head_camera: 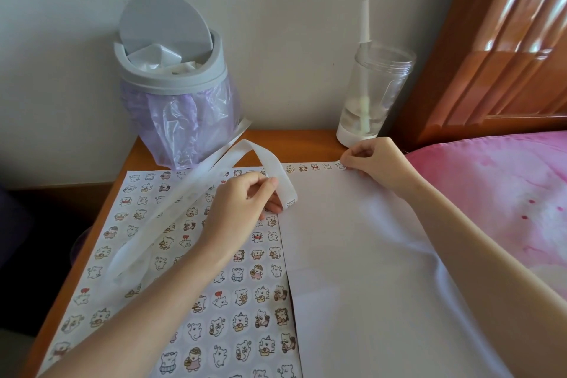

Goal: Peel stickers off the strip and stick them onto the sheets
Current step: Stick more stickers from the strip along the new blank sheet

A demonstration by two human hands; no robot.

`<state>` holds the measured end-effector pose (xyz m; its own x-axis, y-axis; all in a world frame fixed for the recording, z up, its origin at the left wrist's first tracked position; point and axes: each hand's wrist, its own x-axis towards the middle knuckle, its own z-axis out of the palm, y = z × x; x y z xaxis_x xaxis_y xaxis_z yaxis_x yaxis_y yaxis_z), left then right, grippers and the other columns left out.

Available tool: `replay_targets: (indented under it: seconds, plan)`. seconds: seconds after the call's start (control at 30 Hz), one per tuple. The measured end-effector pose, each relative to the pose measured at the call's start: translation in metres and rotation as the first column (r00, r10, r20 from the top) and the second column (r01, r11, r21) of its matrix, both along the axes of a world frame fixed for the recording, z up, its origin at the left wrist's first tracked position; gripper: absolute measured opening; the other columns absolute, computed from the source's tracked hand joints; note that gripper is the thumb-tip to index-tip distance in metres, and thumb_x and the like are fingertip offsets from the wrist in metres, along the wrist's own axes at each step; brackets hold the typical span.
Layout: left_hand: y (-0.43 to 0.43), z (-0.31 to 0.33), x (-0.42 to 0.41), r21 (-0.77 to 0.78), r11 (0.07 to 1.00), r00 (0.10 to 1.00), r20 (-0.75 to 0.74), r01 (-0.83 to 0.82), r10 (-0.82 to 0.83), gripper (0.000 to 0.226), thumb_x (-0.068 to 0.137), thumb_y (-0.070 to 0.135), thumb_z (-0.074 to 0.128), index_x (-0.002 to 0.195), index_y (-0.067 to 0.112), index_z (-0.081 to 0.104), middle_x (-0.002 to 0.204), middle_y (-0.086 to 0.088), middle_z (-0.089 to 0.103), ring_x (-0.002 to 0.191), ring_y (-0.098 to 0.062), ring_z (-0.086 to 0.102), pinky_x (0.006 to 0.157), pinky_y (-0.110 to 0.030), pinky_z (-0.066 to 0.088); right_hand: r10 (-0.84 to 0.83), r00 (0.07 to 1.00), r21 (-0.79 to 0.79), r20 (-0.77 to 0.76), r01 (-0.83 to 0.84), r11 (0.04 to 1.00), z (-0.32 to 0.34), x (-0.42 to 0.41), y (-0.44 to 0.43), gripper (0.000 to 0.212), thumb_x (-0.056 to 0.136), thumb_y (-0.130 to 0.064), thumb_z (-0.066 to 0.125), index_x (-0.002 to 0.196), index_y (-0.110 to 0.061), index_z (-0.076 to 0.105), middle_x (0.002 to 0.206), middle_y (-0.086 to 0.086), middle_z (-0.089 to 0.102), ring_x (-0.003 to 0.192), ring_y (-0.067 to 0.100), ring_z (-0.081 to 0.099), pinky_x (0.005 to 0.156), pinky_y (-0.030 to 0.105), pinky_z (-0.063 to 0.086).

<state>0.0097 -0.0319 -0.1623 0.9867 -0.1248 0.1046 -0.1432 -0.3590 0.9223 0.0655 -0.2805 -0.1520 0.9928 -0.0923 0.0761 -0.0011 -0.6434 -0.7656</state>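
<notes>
A long white sticker strip (pixel 171 212) loops across the left sheet (pixel 147 255), which is covered with rows of small bear stickers. My left hand (pixel 242 209) grips the strip near its end, where one sticker shows. The right sheet (pixel 352 270) is white and bare except for a short row of stickers along its top edge. My right hand (pixel 371 159) has its fingers curled, with the fingertips pressing a sticker (pixel 340 165) down at the end of that row.
A small grey bin (pixel 175 77) with a purple liner stands at the table's back left. A clear cup (pixel 372 92) with a straw stands at the back. A wooden headboard (pixel 506 40) and pink bedding (pixel 506 199) lie at the right.
</notes>
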Motion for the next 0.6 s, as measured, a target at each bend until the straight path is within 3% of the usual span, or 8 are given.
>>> replay_targets:
  seconds: [0.47, 0.6]
  plan:
    - [0.0001, -0.0002, 0.0006, 0.024, 1.000, 1.000, 0.009, -0.002, 0.001, 0.022, 0.095, 0.023, 0.051, 0.096, 0.011, 0.069, 0.077, 0.002, 0.073, 0.067, -0.003, 0.069, 0.053, -0.010, 0.049, -0.015, 0.999, -0.058, 0.038, 0.018, 0.998, -0.0040, 0.0007, 0.0017, 0.006, 0.081, -0.013, 0.071, 0.075, -0.014, 0.072, 0.061, -0.010, 0.063, 0.046, -0.008, 0.050, 0.050, 0.005, 0.038]
    - [0.0000, 0.0001, 0.0005, 0.023, 1.000, 1.000, 0.008, 0.000, 0.000, 0.021, 0.095, 0.023, 0.051, 0.096, 0.012, 0.069, 0.078, 0.001, 0.073, 0.067, -0.002, 0.069, 0.052, -0.009, 0.048, -0.019, 0.998, -0.108, 0.052, 0.024, 0.994, -0.0032, -0.0006, 0.0028, 0.001, 0.079, -0.013, 0.072, 0.078, -0.012, 0.073, 0.067, -0.007, 0.065, 0.057, -0.004, 0.054, 0.055, 0.004, 0.039]
